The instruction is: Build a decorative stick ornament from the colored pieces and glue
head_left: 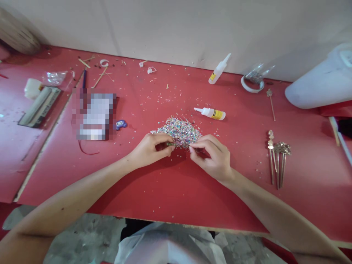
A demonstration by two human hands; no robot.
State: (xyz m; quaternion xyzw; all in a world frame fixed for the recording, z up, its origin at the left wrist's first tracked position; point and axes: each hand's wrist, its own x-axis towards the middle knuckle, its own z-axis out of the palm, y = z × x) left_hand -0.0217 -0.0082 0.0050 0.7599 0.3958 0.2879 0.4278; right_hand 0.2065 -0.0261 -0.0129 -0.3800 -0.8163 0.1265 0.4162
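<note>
A pile of glittering rhinestones point(180, 130) lies on the red table in front of me. At its near left edge, my left hand point(154, 148) is closed in a pinch on a small greenish-gold piece point(171, 144), mostly hidden by the fingers. My right hand point(213, 154) pinches a thin dark stick-like thing point(189, 145) at the pile's near right edge; its kind is too small to make out. The two hands face each other, fingertips a short way apart. Just behind the pile a glue bottle point(213, 113) with a yellow label lies on its side.
Several gold hair sticks point(279, 161) lie at right, another hair stick point(271, 104) behind them. A second glue bottle point(220, 69) leans near the wall, beside a white ring point(252, 85) holding clear bags. A blurred rectangular object point(96, 117) and a blue toy-like piece point(121, 124) are left.
</note>
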